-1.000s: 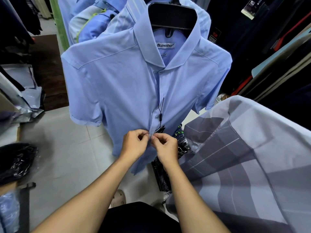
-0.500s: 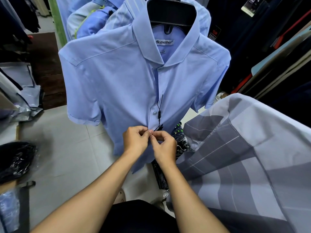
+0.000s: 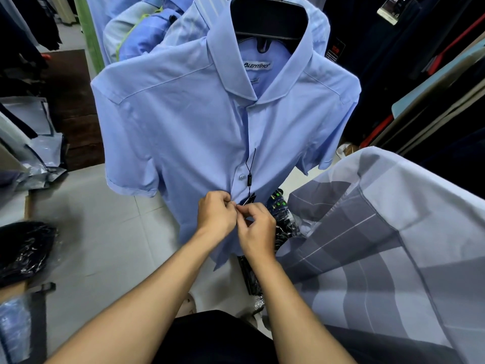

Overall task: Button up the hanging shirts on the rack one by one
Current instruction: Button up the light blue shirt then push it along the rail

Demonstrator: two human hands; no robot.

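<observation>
A light blue short-sleeved shirt (image 3: 183, 122) hangs on a black hanger (image 3: 267, 19) in front of me. Its front is closed from below the collar down to a button (image 3: 241, 176) at mid-chest. A black tag on a cord (image 3: 249, 179) dangles down the front edge. My left hand (image 3: 216, 215) pinches the left edge of the shirt front just below that button. My right hand (image 3: 257, 229) pinches the right edge against it, fingertips of both hands meeting. The button under my fingers is hidden. The hem below hangs loose.
A grey and white striped shirt (image 3: 380, 245) hangs close on my right. More blue shirts (image 3: 136, 35) hang behind the front one. Dark garments (image 3: 433, 74) fill the right background. Bagged clothes (image 3: 23, 248) lie on the left, over a pale tiled floor (image 3: 105, 232).
My hands have stayed on the same spot of the shirt front, the fingertips working closer together. The view has shifted slightly; the shirt hangs as before.
</observation>
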